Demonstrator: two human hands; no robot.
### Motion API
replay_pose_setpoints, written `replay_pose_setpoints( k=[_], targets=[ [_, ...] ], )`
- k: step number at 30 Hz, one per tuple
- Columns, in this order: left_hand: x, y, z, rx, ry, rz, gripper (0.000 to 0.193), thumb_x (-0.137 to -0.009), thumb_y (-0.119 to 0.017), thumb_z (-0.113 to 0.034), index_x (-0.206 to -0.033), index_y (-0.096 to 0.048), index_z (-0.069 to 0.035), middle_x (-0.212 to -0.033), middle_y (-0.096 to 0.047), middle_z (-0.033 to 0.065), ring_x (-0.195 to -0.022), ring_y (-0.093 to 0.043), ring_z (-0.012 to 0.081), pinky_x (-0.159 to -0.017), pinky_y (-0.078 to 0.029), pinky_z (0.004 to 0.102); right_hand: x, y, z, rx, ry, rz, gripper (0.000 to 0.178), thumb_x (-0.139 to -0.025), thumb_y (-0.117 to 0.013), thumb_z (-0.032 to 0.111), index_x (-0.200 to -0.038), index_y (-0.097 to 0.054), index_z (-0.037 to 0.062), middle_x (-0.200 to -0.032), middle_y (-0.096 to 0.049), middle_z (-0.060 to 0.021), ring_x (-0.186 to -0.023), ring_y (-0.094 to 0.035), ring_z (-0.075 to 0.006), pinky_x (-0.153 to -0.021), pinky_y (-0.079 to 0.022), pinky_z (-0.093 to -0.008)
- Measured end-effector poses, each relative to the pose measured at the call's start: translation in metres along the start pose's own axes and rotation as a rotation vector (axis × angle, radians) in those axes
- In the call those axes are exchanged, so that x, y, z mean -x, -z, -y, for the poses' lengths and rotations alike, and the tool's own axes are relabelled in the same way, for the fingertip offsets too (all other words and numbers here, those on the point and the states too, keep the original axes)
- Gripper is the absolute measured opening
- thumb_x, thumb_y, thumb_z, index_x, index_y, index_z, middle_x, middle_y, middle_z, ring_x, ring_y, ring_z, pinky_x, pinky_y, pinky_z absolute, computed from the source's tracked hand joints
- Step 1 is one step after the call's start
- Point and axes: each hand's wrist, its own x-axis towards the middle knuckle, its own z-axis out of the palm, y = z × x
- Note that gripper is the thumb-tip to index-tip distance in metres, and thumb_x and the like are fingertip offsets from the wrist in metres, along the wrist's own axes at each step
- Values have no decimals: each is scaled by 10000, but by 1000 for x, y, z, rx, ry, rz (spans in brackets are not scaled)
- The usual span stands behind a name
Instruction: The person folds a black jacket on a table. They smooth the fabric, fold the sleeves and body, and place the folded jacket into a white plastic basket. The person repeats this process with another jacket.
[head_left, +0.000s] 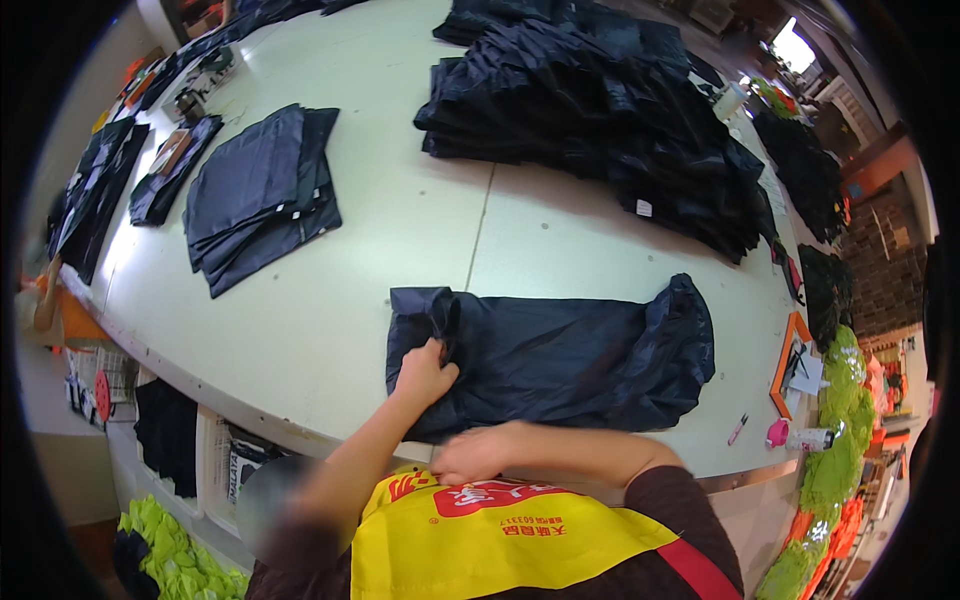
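Note:
A dark navy garment [570, 355] of thin, slightly shiny cloth lies folded lengthwise across the near part of the white table. Its right end is gathered and puckered. At its left end my left hand [428, 372] is closed on a bunched fold of the cloth, the knuckles up. My right hand [472, 455] is bent inward in front of my yellow apron [480, 545], just short of the garment's near edge. Its fingers are blurred and partly turned away, so whether they hold anything does not show.
A large heap of dark garments [590, 110] fills the far right of the table [380, 215]. Farther left lies a neat folded stack [262, 190]. An orange frame [790, 365], a pen [738, 430] and a bottle [810, 439] sit by the right edge, beside lime-green cloth [845, 400].

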Motion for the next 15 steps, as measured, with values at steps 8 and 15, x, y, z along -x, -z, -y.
replay_pose_setpoints(
  k=[8, 15],
  targets=[
    [8, -11, -16, -24, -36, -90, 149, -757, -570, -138, -787, -490, -17, -652, -593, 185, -606, -597, 382, -558, -486, 451, 316, 243, -140, 509, -510, -1981, 158, -762, -563, 115, -862, -625, 9, -825, -640, -169, -793, -634, -288, -732, -492, -344],
    [12, -15, -14, -67, -59, -145, 133, -752, -593, -120, -784, -500, -30, -638, -582, 165, -582, -591, 370, -528, -481, 434, 418, 314, -263, 648, -1039, -1661, 724, -697, -603, 320, -1359, -406, 103, -1319, -469, -222, -1213, -463, -337, -1026, -352, -376]
  ],
)
